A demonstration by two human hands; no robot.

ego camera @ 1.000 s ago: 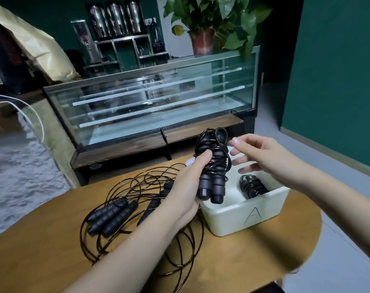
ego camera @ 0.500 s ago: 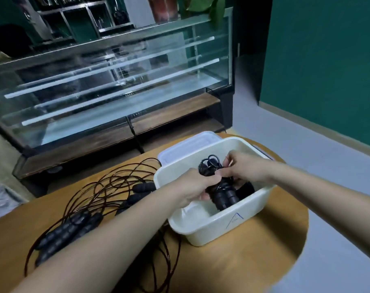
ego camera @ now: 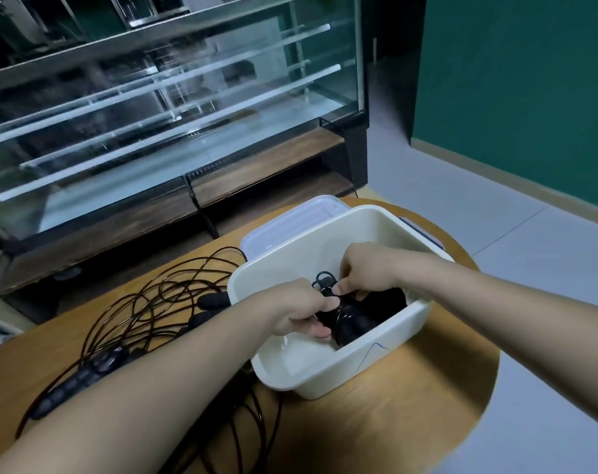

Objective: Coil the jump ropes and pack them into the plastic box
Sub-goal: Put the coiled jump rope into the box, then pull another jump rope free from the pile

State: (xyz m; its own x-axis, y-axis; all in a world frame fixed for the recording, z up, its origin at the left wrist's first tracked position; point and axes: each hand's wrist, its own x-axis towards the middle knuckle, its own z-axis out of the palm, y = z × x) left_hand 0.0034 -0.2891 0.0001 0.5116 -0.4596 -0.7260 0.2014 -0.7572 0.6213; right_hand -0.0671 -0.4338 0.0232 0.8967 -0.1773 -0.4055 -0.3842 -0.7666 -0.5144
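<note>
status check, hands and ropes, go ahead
Both hands, left and right, gripping coiled rope inside box. Loose ropes on table. Nothing blocking.

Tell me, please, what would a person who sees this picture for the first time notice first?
First, the two hands meeting inside the white plastic box near the table's right edge: the left hand and right hand both grip a coiled jump rope. Next, the loose ropes spread in black loops on the wooden table to the box's left.
</note>
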